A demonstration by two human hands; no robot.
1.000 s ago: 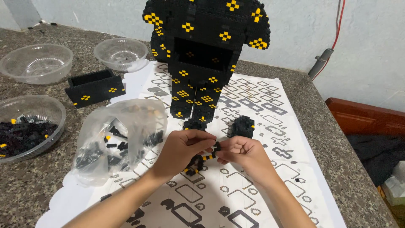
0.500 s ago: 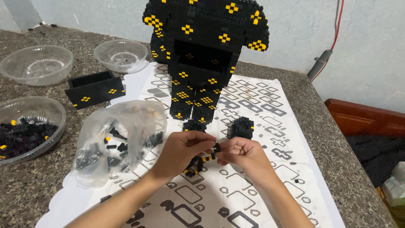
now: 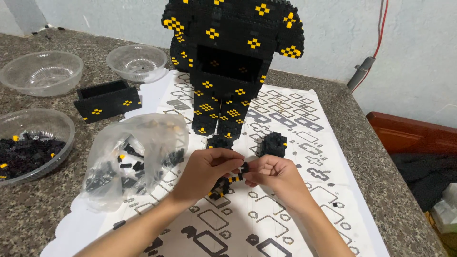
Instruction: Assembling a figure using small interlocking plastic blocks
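Both hands meet low in the centre of the view, above a white instruction sheet [image 3: 285,123] printed with block outlines. The left hand [image 3: 205,170] is curled, thumb and fingers pinched onto a small black-and-yellow brick assembly [image 3: 236,175]. The right hand [image 3: 276,173] is closed on the same assembly from the opposite side, fingertips touching it. The assembly sits between the two hands, just above the sheet; part of it hangs below the left hand, and whether that part rests on the paper cannot be told.

Directly behind the hands stands a tall black brick figure [image 3: 233,66] with yellow diamond patterns, upright on the sheet, its head cut off by the top of the frame. A small black brick lump [image 3: 273,144] lies just beyond the right hand, near the figure's feet.

Left of the left hand lies a clear plastic bag [image 3: 131,157] holding loose black and yellow bricks, partly on the sheet. Further left, a clear bowl [image 3: 31,145] holds dark bricks. An open black brick box [image 3: 107,100] with yellow marks sits behind the bag. Two more clear bowls [image 3: 42,73] [image 3: 137,62] stand at the rear.

All items rest on a speckled stone table [image 3: 38,209]. A red cable [image 3: 381,33] runs down the wall at the right.
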